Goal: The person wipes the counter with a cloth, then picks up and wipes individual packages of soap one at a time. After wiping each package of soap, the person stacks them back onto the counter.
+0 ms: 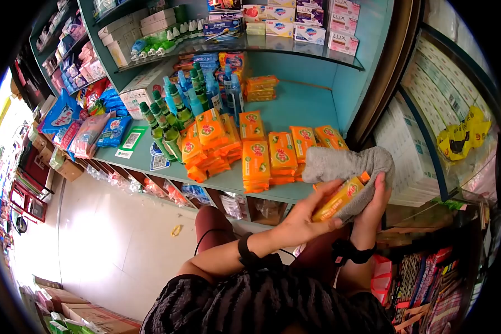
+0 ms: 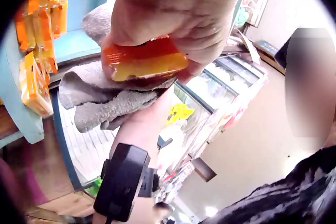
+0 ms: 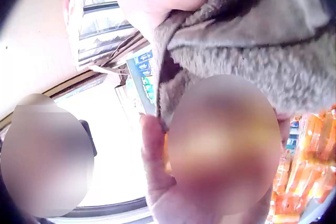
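A teal shelf (image 1: pixel 312 106) carries stacked orange packs (image 1: pixel 256 153), far left. Near right, at the shelf's edge, a grey cloth (image 1: pixel 339 161) is gripped by the right hand (image 1: pixel 376 201). The left hand (image 1: pixel 303 217) pinches one orange soap bar (image 1: pixel 339 199) against it.

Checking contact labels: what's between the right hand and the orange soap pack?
The grey cloth, held by the right hand against the pack; head view.

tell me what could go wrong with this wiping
The left hand holds the orange pack by its edges; rubbing from the grey cloth in the right hand could make it slip and drop. The piled packs sit near the front edge of the shelf, so a swing of the cloth might topple some.
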A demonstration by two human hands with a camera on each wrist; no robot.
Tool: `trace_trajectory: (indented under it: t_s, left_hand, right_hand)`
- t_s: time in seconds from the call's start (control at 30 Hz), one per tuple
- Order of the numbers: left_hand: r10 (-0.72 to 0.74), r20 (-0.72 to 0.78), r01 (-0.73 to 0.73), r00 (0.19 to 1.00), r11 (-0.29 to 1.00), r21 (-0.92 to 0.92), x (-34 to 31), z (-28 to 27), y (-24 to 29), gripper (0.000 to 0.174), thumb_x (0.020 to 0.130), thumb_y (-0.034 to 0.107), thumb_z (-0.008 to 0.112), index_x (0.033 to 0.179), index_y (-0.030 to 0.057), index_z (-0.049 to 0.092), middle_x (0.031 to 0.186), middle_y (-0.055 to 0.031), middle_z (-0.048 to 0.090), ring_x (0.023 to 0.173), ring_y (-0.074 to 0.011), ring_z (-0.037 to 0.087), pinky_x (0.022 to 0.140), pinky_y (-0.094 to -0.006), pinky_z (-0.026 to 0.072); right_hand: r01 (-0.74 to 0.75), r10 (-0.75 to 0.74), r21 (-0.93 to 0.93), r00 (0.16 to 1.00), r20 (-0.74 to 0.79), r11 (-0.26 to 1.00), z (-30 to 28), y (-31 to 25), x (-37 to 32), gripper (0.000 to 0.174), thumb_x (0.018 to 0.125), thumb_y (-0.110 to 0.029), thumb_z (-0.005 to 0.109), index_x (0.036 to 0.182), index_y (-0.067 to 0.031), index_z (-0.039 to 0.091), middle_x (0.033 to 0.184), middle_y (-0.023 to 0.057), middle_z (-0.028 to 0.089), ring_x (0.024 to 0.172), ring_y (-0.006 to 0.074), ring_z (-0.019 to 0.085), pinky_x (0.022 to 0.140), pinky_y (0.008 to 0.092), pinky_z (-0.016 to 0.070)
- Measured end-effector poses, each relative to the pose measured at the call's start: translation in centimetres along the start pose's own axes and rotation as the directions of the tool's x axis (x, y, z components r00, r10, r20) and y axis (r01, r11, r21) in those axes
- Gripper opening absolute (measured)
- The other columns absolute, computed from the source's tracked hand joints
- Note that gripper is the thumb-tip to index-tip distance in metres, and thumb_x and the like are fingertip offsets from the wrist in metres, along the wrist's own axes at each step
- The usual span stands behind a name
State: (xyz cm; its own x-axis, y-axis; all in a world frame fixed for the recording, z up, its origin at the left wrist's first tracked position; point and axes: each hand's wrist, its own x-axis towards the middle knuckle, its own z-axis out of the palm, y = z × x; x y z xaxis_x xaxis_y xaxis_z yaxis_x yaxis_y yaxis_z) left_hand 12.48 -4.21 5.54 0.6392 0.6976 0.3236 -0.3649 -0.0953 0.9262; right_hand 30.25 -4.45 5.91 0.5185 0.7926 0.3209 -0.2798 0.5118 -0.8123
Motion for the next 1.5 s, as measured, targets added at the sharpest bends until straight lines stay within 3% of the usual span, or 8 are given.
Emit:
trace_trajectory:
  t_s: [0.17, 0.3, 0.37, 0.53, 0.77, 0.93, 1.03, 1.5]
  left_hand:
    - [-0.060, -0.011, 0.055, 0.998, 0.959, -0.277, -0.5, -1.5, 0.9, 0.067, 0.089, 0.013, 0.064, 0.144, 0.0056, 0.028, 0.140, -0.0092, 0.041, 0.127, -0.0175, 0.042, 0.104, -0.0320, 0.0358]
    - [-0.190, -0.011, 0.160, 0.982, 0.855, -0.493, -0.1, -2.1, -1.0, 0.055, 0.091, 0.019, 0.061, 0.139, 0.0028, 0.038, 0.134, -0.0079, 0.050, 0.122, -0.0176, 0.048, 0.105, -0.0337, 0.0355]
    - [-0.201, 0.002, 0.164, 0.980, 0.793, -0.586, 0.2, -2.4, 0.1, 0.046, 0.093, 0.020, 0.059, 0.133, 0.0002, 0.046, 0.127, -0.0050, 0.055, 0.116, -0.0137, 0.050, 0.100, -0.0280, 0.0377]
    - [0.066, -0.216, 0.006, 0.974, 0.949, 0.316, -0.2, -1.9, 1.2, 0.039, 0.095, 0.019, 0.058, 0.126, -0.0034, 0.051, 0.119, -0.0081, 0.060, 0.109, -0.0162, 0.055, 0.094, -0.0280, 0.0423]
    - [0.147, -0.472, -0.161, 0.869, 0.987, 0.012, 0.3, -3.2, -0.2, 0.033, 0.099, 0.022, 0.051, 0.120, -0.0025, 0.054, 0.104, -0.0057, 0.060, 0.096, -0.0117, 0.054, 0.087, -0.0267, 0.0440]
    - [0.244, -0.558, -0.239, 0.793, 0.967, 0.083, 0.6, -2.9, 0.6, 0.029, 0.101, 0.023, 0.044, 0.115, 0.0000, 0.053, 0.104, -0.0065, 0.058, 0.090, -0.0106, 0.053, 0.080, -0.0241, 0.0424]
    - [0.541, -0.332, -0.136, 0.773, 0.652, 0.746, 0.4, -4.3, 0.8, 0.027, 0.099, 0.020, 0.046, 0.114, -0.0016, 0.053, 0.103, -0.0106, 0.057, 0.090, -0.0154, 0.053, 0.079, -0.0268, 0.0422]
    - [0.159, -0.289, -0.042, 0.944, 0.928, 0.371, -1.4, -5.7, 2.9, 0.104, 0.071, 0.045, 0.080, 0.140, -0.0045, 0.019, 0.129, -0.0183, 0.042, 0.123, -0.0268, 0.042, 0.105, -0.0382, 0.0347]
  right_hand:
    - [-0.312, 0.324, 0.397, 0.945, 0.038, 0.863, 2.0, -2.1, -1.2, 0.057, 0.097, -0.047, 0.043, 0.130, -0.0020, 0.048, 0.127, 0.0106, 0.054, 0.113, 0.0245, 0.054, 0.097, 0.0371, 0.0426]
    - [-0.505, 0.285, 0.489, 0.843, 0.456, 0.711, -1.5, 2.2, -1.4, 0.059, 0.097, -0.046, 0.042, 0.137, -0.0027, 0.042, 0.134, 0.0125, 0.050, 0.122, 0.0257, 0.049, 0.106, 0.0362, 0.0341]
    - [-0.288, 0.260, 0.152, 0.949, 0.181, 0.945, 0.5, 0.8, -1.9, 0.058, 0.093, -0.037, 0.055, 0.136, -0.0001, 0.043, 0.129, 0.0110, 0.053, 0.118, 0.0213, 0.051, 0.103, 0.0344, 0.0369]
    - [-0.181, 0.161, 0.111, 0.972, 0.172, 0.977, 1.9, 0.4, -1.5, 0.058, 0.093, -0.040, 0.054, 0.132, 0.0016, 0.046, 0.125, 0.0120, 0.055, 0.113, 0.0199, 0.055, 0.095, 0.0324, 0.0446]
    - [-0.434, 0.330, 0.215, 0.860, 0.390, 0.875, 2.8, 2.9, -4.9, 0.071, 0.095, -0.054, 0.045, 0.144, -0.0049, 0.029, 0.141, 0.0100, 0.040, 0.128, 0.0207, 0.042, 0.106, 0.0363, 0.0354]
    - [-0.389, 0.211, 0.282, 0.839, 0.501, 0.877, 3.4, 4.4, -5.7, 0.070, 0.091, -0.030, 0.063, 0.144, -0.0045, 0.024, 0.138, 0.0089, 0.040, 0.125, 0.0192, 0.042, 0.104, 0.0360, 0.0360]
    - [-0.415, 0.293, 0.260, 0.867, 0.403, 0.872, 4.2, 4.4, -6.0, 0.062, 0.089, -0.019, 0.065, 0.139, -0.0028, 0.033, 0.132, 0.0082, 0.047, 0.120, 0.0179, 0.048, 0.101, 0.0337, 0.0393]
    - [0.209, -0.048, -0.177, 0.766, 0.642, 0.962, 5.3, 4.2, -6.4, 0.043, 0.091, -0.027, 0.064, 0.122, 0.0013, 0.053, 0.111, 0.0119, 0.062, 0.105, 0.0226, 0.059, 0.091, 0.0330, 0.0443]
